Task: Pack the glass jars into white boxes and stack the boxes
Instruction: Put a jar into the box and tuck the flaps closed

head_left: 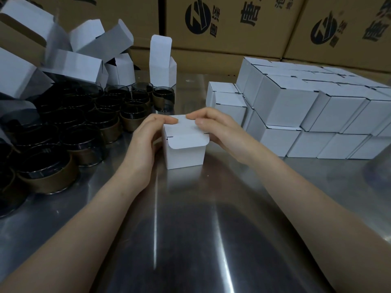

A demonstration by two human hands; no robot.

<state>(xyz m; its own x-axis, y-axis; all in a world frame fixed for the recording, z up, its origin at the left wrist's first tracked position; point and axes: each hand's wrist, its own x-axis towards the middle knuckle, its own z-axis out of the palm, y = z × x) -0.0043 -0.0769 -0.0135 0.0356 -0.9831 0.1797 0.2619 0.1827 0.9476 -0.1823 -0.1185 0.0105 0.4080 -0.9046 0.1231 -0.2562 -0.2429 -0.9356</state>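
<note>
Printed brown cartons [232, 28] wall the back. The steel surface [190, 229] carries a two-tier stack of closed boxes [296, 111] at right. At left stand crowded dark glass jars [63, 127], with open boxes [84, 66] piled behind. One white box [184, 153] stands upright at centre, its lid flap untucked. The left hand [146, 134] and right hand [213, 125] each grip its top, fingers curled.

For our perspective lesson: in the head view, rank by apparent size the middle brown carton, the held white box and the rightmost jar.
1. middle brown carton
2. held white box
3. rightmost jar; farther away, so that gap is unsure
</note>
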